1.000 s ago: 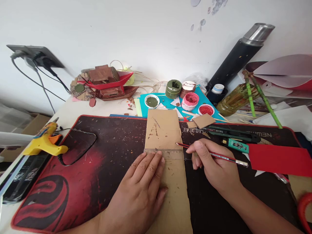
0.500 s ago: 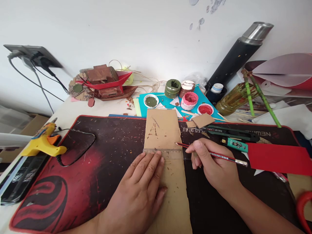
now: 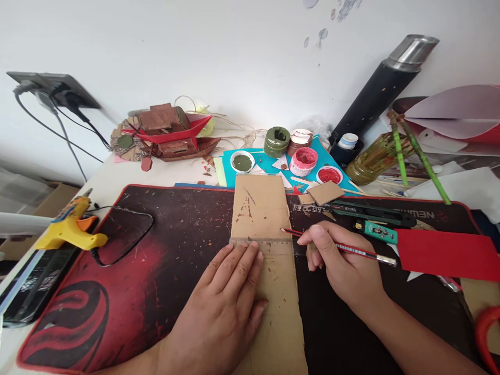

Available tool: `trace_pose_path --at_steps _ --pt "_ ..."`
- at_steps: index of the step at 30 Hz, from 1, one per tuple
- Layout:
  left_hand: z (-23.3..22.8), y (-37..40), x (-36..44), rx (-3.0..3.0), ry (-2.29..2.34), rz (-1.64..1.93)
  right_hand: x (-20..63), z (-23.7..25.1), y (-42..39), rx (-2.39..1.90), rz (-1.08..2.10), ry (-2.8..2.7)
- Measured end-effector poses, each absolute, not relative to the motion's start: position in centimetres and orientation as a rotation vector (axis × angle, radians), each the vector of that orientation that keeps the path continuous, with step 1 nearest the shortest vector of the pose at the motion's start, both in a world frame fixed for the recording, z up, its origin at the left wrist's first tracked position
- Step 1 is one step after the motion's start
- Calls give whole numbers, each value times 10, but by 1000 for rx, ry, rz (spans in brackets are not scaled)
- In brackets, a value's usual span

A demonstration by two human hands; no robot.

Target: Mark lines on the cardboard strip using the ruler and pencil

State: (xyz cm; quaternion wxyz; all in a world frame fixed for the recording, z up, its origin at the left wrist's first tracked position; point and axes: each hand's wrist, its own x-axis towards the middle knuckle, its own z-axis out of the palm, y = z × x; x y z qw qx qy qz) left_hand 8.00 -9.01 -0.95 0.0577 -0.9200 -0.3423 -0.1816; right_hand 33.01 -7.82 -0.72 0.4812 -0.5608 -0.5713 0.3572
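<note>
A long strip of brown cardboard point(image 3: 260, 200) lies on the dark desk mat, with a few marks near its far end. Across it sits a see-through ruler point(image 3: 276, 248), scuffed with paint or dirt. My left hand point(image 3: 230, 291) rests flat over both, its fingertips pressing on the ruler and its fingers stretched out. To the right, my right hand point(image 3: 339, 265) pinches a red and black pencil point(image 3: 351, 249). The pencil's tip points left, at the cardboard's right side just above the ruler's edge.
A yellow glue gun point(image 3: 74, 229) with a cord stands at the left. Behind are model boats point(image 3: 167, 130), an open green paint jar point(image 3: 276, 143) and a pink one point(image 3: 303, 161). On the right lie a cutter point(image 3: 375, 214), a red card point(image 3: 445, 255) and red scissor handles point(image 3: 486, 333).
</note>
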Motion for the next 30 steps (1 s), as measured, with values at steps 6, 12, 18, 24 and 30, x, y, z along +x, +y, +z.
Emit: trace_pose_path --at_steps 6,12,18,24,30 --pt "-11 -91 81 -2774 -1046 -548 329 -7 -79 -1361 868 -1388" --pt "-13 -92 80 -2784 -1045 -528 330 -6 -80 -1354 881 -1329" --pt "-13 -92 80 -2773 -1038 -532 324 2 -81 -1335 910 -1296" --pt "-15 -93 80 -2772 -1044 -564 315 3 -83 -1278 1062 -1298" --pt "-13 -92 79 -2791 -1034 -563 302 6 -79 -1245 1233 -1223"
